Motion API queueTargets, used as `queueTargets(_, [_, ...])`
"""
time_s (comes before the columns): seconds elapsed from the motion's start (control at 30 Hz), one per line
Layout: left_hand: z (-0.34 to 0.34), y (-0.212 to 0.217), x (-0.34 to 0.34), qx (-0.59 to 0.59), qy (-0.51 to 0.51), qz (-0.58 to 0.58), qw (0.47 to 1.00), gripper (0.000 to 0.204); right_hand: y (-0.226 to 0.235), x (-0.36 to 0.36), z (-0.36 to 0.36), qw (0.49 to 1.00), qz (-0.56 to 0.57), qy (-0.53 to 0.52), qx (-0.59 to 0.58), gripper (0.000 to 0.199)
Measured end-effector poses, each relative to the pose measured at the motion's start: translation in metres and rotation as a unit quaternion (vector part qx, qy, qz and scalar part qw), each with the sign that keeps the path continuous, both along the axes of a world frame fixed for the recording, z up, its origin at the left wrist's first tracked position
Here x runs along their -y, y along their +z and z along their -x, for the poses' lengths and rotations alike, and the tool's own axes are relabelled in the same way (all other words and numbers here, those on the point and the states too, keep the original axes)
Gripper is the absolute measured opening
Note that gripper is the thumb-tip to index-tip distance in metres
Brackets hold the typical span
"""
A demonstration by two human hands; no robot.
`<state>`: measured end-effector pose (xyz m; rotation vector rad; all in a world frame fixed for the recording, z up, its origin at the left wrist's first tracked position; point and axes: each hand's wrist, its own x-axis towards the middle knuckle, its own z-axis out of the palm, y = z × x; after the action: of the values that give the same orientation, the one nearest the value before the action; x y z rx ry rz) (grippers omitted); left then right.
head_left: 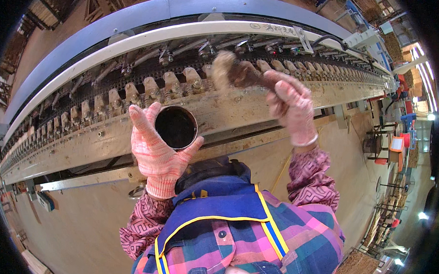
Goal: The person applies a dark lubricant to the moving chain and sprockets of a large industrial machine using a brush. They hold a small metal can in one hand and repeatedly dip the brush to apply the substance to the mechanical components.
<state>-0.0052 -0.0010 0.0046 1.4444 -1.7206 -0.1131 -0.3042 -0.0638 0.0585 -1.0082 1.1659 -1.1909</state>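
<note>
My left hand, in a pink-and-white knitted glove, is wrapped round an open round can. The can's inside looks dark, and I cannot tell what it contains. In my right hand, gloved alike, is a brush with a dark handle and pale bristles. Motion blurs the brush. Its bristles are up and to the left of my hand, over a row of metal clamps. Whether they touch the clamps I cannot tell. Both hands are above the near metal rail of a long machine.
Behind the clamps runs a dark chain belt with several nozzle-like fittings. A white bar and a blue-grey edge curve along the far side. Stands with red and orange parts are at the right. The beige floor lies below.
</note>
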Motion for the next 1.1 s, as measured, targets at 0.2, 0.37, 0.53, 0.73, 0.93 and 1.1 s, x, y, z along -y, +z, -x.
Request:
queueTargets(0.2, [0.000, 0.001, 0.002, -0.006, -0.003, 0.037, 0.999, 0.151, -0.006, 0.092, 0.058, 0.776, 0.314, 0.097, -0.539, 0.035])
queueTargets(0.37, [-0.004, 0.000, 0.001, -0.006, 0.004, 0.029, 1.000, 0.151, -0.031, 0.155, 0.022, 0.594, 0.342, 0.174, -0.707, 0.027])
queueTargets(0.53, [-0.004, -0.002, 0.000, -0.013, 0.015, 0.030, 0.999, 0.150, -0.013, 0.185, 0.006, 0.611, 0.341, 0.267, -0.662, 0.029])
queueTargets(0.73, [-0.003, -0.007, 0.001, -0.010, 0.014, 0.015, 1.000, 0.150, -0.026, 0.180, -0.018, 0.552, 0.233, 0.271, -0.753, 0.029])
queueTargets(0.93, [-0.010, -0.014, 0.002, -0.008, 0.011, 0.027, 1.000, 0.151, 0.004, 0.201, 0.008, 0.608, 0.246, 0.286, -0.699, 0.030])
queueTargets(1.1, [-0.014, -0.013, 0.000, 0.006, 0.034, 0.037, 0.999, 0.150, -0.024, 0.184, -0.058, 0.519, 0.186, 0.271, -0.789, 0.032])
